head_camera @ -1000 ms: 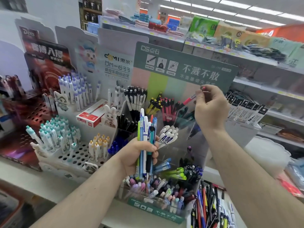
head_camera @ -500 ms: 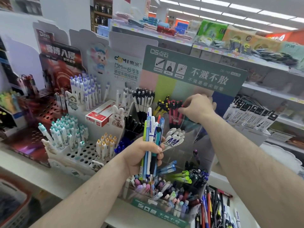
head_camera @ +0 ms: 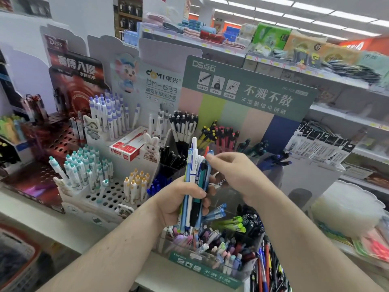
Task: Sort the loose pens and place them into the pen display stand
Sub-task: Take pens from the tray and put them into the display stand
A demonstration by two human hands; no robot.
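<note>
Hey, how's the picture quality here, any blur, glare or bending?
Head view: even ceiling light with no harsh shadows; green header sign reads sharp; right hand slightly motion-blurred at the fingertips; shelves curve and soften toward the edges; clear plastic pen stand shows mild glare.

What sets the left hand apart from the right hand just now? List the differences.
1. The left hand grips a bundle of pens in its fist; the right hand only reaches its fingertips to the tops of those pens.
2. The left hand sits lower, at the pens' middle; the right hand is higher, at their upper ends.

Both are bare and meet at the same bundle, in front of the pen display stand.
</note>
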